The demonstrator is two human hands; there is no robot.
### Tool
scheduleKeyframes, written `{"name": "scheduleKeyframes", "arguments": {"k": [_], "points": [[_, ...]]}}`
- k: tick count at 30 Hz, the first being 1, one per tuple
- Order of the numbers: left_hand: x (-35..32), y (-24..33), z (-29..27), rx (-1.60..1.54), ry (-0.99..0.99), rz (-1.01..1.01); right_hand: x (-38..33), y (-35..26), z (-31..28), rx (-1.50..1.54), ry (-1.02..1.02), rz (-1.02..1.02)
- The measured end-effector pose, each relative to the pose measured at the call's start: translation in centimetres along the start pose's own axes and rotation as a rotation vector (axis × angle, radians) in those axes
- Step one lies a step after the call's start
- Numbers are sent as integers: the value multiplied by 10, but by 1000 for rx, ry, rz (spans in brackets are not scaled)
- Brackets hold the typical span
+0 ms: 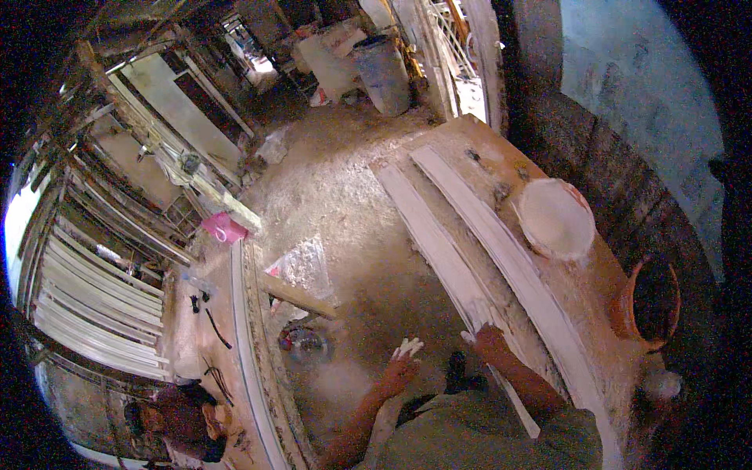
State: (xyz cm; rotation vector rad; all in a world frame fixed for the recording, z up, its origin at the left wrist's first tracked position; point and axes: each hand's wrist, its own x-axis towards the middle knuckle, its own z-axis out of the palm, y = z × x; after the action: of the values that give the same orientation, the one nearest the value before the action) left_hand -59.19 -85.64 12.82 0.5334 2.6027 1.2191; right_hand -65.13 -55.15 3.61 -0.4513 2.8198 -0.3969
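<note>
My left hand (404, 363) is held over the floor beside the bench, its fingers coated white and spread, with nothing in them. At the near edge of the bench, my right hand (489, 342) touches a long pale strip (433, 247). White coats its fingertips too; how the fingers bend around the strip's edge is partly hidden. A second long pale strip (501, 243) lies alongside, farther right, with a dark gap between the two. Both run lengthwise along the brown bench (580, 313).
On the bench stand a round tub of pale material (552, 221) and an orange bucket (652, 305). A person (184, 423) is at lower left, by a long table (254, 352). A wooden plank (301, 298) juts from that table. Stacked white strips (102, 305) lie far left; a barrel (384, 74) stands behind.
</note>
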Motion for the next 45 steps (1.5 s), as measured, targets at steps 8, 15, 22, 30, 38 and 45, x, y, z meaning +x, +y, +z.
{"name": "scheduleKeyframes", "arguments": {"k": [8,15,22,30,38,45], "points": [[99,-65,-103,-202,40,-235,220,-13,-7,-306,96,-294],[223,-186,-184,-235,-56,-215,418,-60,-63,-176,221,-195],[350,-266,-339,-170,-244,-151,621,-92,-86,-195,181,-84],[487,-269,-446,50,-503,-145,620,-60,-40,-156,35,-125],[597,-261,-437,137,-470,-190,563,-80,-39,446,60,161],[707,-289,-433,106,-728,174,673,-118,-98,507,431,564]]}}
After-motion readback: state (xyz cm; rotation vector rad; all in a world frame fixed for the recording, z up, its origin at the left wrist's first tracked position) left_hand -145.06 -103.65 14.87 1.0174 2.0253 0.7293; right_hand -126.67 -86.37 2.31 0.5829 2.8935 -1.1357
